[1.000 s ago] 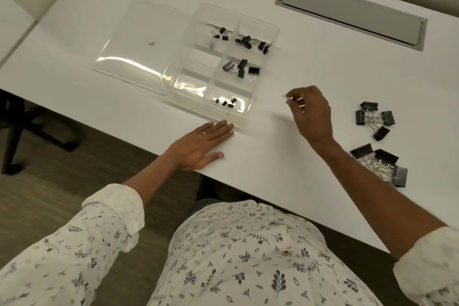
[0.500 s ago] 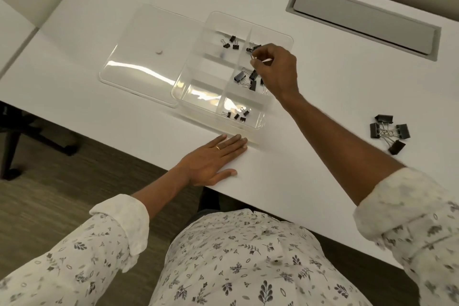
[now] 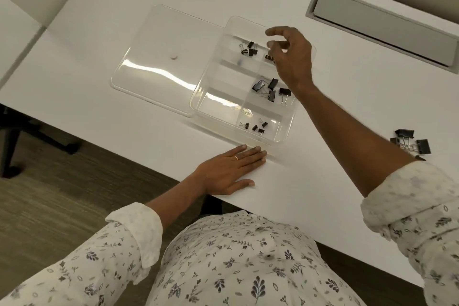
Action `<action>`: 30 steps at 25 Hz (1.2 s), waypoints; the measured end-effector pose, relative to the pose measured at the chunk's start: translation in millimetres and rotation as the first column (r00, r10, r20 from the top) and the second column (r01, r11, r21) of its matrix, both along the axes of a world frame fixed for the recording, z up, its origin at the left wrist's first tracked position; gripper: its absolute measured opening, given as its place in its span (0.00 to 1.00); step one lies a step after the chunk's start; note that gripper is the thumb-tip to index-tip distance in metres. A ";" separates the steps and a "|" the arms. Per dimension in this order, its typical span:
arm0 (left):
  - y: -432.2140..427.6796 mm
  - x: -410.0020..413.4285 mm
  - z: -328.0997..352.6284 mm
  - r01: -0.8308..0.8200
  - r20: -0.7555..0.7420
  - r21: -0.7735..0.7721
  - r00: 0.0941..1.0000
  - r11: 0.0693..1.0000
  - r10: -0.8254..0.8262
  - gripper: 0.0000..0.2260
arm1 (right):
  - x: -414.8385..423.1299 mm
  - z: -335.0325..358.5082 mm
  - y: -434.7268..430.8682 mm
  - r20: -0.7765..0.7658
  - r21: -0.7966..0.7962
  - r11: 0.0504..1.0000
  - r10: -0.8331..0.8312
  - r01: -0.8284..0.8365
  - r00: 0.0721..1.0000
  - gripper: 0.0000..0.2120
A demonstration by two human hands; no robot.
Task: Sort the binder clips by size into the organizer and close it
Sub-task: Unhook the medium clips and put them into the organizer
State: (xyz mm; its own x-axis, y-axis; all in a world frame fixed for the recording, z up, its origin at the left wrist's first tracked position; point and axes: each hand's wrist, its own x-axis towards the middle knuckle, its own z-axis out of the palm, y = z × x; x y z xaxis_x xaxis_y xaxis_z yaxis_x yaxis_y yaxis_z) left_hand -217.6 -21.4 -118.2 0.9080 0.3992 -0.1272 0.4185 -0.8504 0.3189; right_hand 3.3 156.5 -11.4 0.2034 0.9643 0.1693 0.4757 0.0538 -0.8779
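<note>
Over the organizer's [image 3: 198, 99] far right compartment, right hand [image 3: 293, 59] hovering, fingers loose and empty, left hand [image 3: 228, 171] flat on the worktop [image 3: 323, 181] just before it, clips [image 3: 269, 89] in several compartments, lid [image 3: 154, 62] open leftward, bigger clips [image 3: 409, 143] loose at right.

The right hand [image 3: 291, 57] hovers, fingers loose, over the organizer's [image 3: 216, 104] far compartments, the left hand [image 3: 228, 171] flat just beside its near edge.
</note>
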 end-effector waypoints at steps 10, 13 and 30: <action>-8.2 9.3 -4.3 0.033 0.023 0.027 0.999 0.999 -0.034 0.27 | 78.2 -13.5 -93.5 0.234 0.028 0.998 0.054 -0.063 0.971 0.11; -19.4 34.9 -1.5 0.041 0.043 -0.053 0.998 0.998 -0.039 0.28 | 97.9 -21.8 -131.3 0.288 0.001 1.000 -0.002 0.002 0.958 0.11; -66.6 241.3 18.9 0.196 0.154 -0.151 0.973 0.969 -0.173 0.30 | 223.9 -44.1 -389.0 0.402 -0.090 0.828 -0.478 0.553 0.781 0.14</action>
State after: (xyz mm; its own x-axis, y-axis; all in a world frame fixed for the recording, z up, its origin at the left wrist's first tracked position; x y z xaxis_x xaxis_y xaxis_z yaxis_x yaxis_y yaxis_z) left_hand 23.7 -88.0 -99.3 0.9773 0.2072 -0.0449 0.2012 -0.8396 0.5046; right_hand 227.2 -232.6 -55.5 0.6435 0.7508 0.1492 0.6556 -0.4399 -0.6138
